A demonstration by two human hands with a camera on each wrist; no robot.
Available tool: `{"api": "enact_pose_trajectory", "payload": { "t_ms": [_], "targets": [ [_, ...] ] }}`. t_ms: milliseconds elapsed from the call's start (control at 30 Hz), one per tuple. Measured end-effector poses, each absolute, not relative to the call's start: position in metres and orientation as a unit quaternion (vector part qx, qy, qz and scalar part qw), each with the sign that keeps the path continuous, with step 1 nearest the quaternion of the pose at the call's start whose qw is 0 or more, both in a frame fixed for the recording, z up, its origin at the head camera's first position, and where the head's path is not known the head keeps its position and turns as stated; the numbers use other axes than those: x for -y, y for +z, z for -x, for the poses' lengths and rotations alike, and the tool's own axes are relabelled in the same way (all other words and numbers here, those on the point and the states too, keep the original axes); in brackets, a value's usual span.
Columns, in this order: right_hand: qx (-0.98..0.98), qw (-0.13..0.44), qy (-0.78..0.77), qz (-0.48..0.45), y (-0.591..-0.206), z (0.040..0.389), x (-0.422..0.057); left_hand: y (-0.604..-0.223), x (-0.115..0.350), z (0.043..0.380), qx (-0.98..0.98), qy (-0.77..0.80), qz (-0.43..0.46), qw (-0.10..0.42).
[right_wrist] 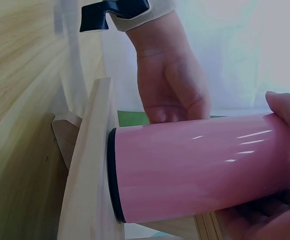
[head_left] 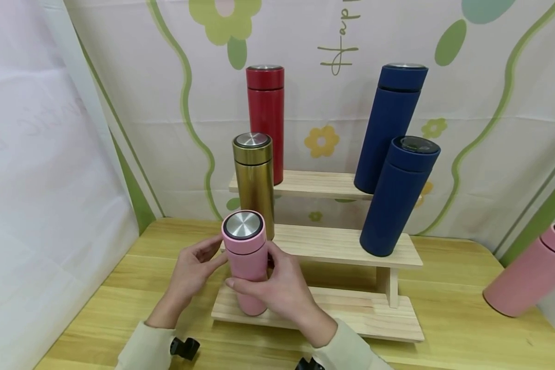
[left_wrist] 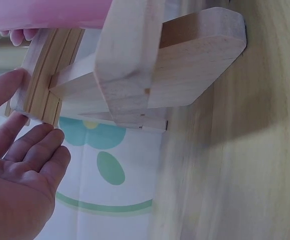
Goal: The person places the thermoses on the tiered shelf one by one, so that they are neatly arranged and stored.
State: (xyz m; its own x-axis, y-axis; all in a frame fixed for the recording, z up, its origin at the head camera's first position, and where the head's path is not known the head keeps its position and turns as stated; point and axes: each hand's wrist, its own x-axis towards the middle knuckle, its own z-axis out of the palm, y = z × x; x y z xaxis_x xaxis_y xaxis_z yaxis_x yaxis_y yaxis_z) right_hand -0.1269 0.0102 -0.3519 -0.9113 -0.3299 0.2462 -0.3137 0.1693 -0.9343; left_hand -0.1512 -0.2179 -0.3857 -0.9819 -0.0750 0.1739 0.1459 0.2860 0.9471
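Note:
A pink thermos bottle (head_left: 248,264) with a steel-topped lid stands upright at the left end of the lowest step of a wooden display stand (head_left: 347,313). My right hand (head_left: 284,282) grips it, thumb across the front and fingers behind. In the right wrist view, the black base ring of the pink thermos (right_wrist: 195,167) meets the step's board. On the bottle's other side is my left hand (head_left: 189,270), fingers loosely bent and holding nothing. The left wrist view shows that hand (left_wrist: 22,165) with its fingertips at the end of a shelf board; whether they touch it I cannot tell.
A gold thermos (head_left: 255,190) stands on the middle step, behind the pink one. A red thermos (head_left: 265,123) and a blue one (head_left: 390,128) occupy the top step. Another blue thermos (head_left: 398,200) is at the middle step's right. A second pink thermos (head_left: 532,272) stands on the table (head_left: 462,288).

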Motion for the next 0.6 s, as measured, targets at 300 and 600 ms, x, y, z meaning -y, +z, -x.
{"api": "enact_pose_trajectory", "payload": {
  "t_ms": [300,600],
  "targets": [
    [-0.772,0.012,-0.601,0.209,-0.349,0.126,-0.0104,-0.3858,0.2171,0.152,0.798,-0.594,0.027,0.099],
    [-0.784,0.014,-0.586,0.205,-0.3492,0.1252,-0.0112,-0.3856,0.2169,0.1509,0.8,-0.591,0.026,0.101]
  ]
}}
